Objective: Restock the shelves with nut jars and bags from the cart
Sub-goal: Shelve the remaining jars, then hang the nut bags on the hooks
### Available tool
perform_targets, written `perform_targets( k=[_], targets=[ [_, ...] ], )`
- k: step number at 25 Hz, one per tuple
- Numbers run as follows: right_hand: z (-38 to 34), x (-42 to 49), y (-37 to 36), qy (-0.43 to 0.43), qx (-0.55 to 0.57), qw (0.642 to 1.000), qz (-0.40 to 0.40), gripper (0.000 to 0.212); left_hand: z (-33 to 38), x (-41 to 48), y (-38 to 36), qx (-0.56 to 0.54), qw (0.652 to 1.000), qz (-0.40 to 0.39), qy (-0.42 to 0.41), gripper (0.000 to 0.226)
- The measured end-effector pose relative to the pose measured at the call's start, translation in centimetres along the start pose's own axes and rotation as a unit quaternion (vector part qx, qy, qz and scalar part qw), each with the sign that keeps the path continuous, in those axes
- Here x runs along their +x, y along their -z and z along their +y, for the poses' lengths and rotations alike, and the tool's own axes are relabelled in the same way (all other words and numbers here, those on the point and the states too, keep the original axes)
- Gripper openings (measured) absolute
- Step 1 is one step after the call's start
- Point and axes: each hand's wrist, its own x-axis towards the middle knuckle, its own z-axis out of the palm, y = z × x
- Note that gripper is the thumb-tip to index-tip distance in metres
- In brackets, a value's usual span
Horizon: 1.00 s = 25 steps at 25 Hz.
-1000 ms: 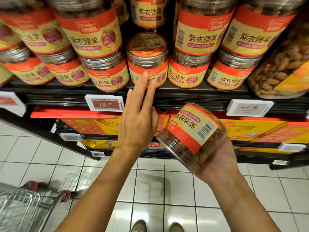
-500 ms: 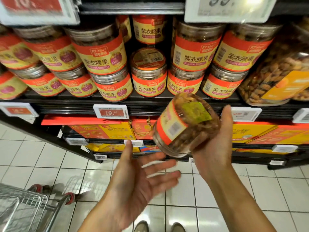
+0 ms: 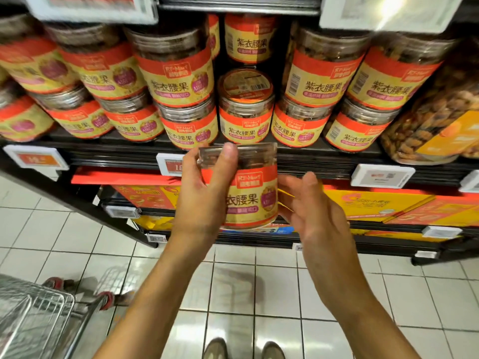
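Fingers (image 3: 229, 161) of the left hand (image 3: 204, 200) wrap the nut jar (image 3: 248, 187): thumb up along the front near the clear lid, remaining digits hidden behind the jar's left side. Grasp is firm enough to carry the jar alone. Right hand (image 3: 311, 211) sits just beside the jar's right wall, fingers spread and relaxed, gripping nothing; motion blur prevents telling whether its fingertips touch the label.

Jar orientation: upright, lid on top, red-and-yellow label facing the camera. Position: in the air in front of the shelf edge (image 3: 124, 154), below the stocked row, directly under the single-height jar (image 3: 246, 107) at the row's centre.

Shelf contents: same-label jars stacked two high to either side of that centre jar; above the centre jar there is a gap, with another jar (image 3: 248, 37) visible further back. A larger clear tub of nuts (image 3: 440, 120) stands at the right end. White price tags (image 3: 382, 174) are clipped along the shelf edge. Yellow-and-red boxes (image 3: 383, 203) fill the shelf below.

Wire cart (image 3: 39, 314) is at lower left on the white tiled floor (image 3: 259, 294). Two shoe tips (image 3: 215, 348) show at the bottom edge.
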Motion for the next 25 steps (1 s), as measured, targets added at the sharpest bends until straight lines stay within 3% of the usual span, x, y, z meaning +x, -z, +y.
perform_targets(
  k=[3, 6, 9, 12, 14, 17, 21, 23, 25],
  targets=[
    [-0.6, -0.1, -0.9, 0.065, 0.043, 0.997, -0.009, 0.044, 1.1, 0.0, -0.3, 0.082, 0.988, 0.000, -0.127, 0.041],
    [-1.8, 0.8, -1.8, 0.137, 0.082, 0.987, -0.028, 0.053, 2.7, 0.2, -0.6, 0.208, 0.951, 0.061, -0.222, 0.030],
    [-2.9, 2.0, -2.6, 0.193, 0.029, 0.980, -0.045, 0.043, 4.1, 0.8, -1.1, 0.068, 0.976, 0.071, -0.193, 0.053],
    [-3.9, 3.9, -2.7, 0.202, -0.028, 0.979, -0.018, 0.031, 4.5, 1.5, -1.4, -0.057, 0.980, 0.056, -0.180, 0.042],
    [-4.3, 5.4, -2.8, 0.183, -0.046, 0.982, 0.012, 0.030, 4.4, 1.9, -1.6, -0.057, 0.980, 0.023, -0.190, 0.043],
    [-4.2, 7.2, -2.7, 0.170, -0.062, 0.983, 0.031, 0.048, 3.9, 3.2, -1.7, -0.008, 0.982, 0.003, -0.189, 0.042],
    [-3.7, 8.2, -2.5, 0.175, 0.011, 0.984, 0.019, 0.038, 2.9, 4.1, -1.6, 0.069, 0.977, 0.017, -0.199, 0.047],
    [-3.3, 8.3, -2.7, 0.180, -0.044, 0.983, 0.011, 0.035, 2.1, 4.2, -1.5, 0.074, 0.977, 0.004, -0.199, 0.046],
    [-2.6, 8.0, -2.8, 0.185, -0.078, 0.978, 0.054, 0.040, 1.0, 3.9, -1.2, 0.070, 0.978, -0.008, -0.195, 0.040]
  ],
)
